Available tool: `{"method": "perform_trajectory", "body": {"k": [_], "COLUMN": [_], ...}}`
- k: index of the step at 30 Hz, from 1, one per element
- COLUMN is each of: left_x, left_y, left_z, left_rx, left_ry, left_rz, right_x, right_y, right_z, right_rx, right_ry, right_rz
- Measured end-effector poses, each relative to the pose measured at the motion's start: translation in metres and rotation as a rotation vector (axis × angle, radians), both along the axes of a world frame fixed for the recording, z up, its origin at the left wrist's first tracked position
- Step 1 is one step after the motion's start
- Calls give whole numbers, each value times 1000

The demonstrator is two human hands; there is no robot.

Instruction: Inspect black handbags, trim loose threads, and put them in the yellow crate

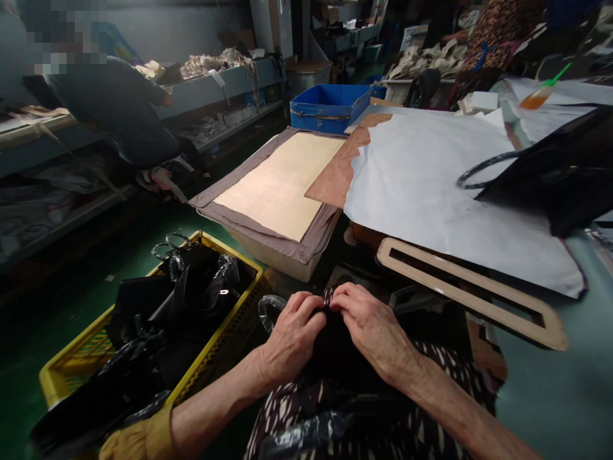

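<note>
A black handbag point(338, 358) lies across my lap, its dark body partly lost against the patterned cloth. My left hand point(291, 335) pinches the bag's upper edge, with thumb and fingers pressed together. Close beside it, my right hand point(376, 326) grips the same edge with bent fingers. The fingertips nearly meet, and what lies right between them is hidden. One plastic-wrapped handle point(271, 309) curves out past my left hand; another wrapped handle point(306, 434) rests low on my lap.
To the left stands a yellow crate point(261, 276) filled with black bags. Ahead is a cloth-topped tub point(287, 255) bearing a pale board point(282, 182). On the right, a table with white paper point(421, 166) holds a slotted wooden frame point(460, 287) and a black bag point(565, 172). A person point(110, 108) sits at the far-left bench.
</note>
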State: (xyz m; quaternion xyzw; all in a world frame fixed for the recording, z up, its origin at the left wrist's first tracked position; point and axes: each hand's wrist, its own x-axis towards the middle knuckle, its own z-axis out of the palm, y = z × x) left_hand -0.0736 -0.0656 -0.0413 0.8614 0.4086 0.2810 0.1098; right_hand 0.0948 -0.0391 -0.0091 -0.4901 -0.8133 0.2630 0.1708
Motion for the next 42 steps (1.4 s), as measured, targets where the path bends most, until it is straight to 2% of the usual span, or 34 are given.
{"method": "perform_trajectory", "body": {"k": [12, 18, 26, 32, 37, 42], "left_x": [-2, -4, -3, -1, 2, 0], "left_y": [2, 2, 4, 7, 10, 11], "left_z": [-7, -6, -6, -8, -9, -12], "left_rx": [-59, -70, -91, -43, -56, -103], "left_ry": [-37, -52, 10, 36, 68, 66], "left_rz": [-53, -66, -40, -22, -28, -49], "right_x": [-9, -14, -16, -19, -18, -13], "right_y": [1, 3, 5, 3, 0, 2], "right_z": [2, 0, -9, -10, -12, -17], "right_rx": [-60, 56, 190, 305, 245, 59], "right_ry": [-85, -191, -192, -244, -216, -103], "right_rz": [-68, 27, 84, 148, 145, 125]}}
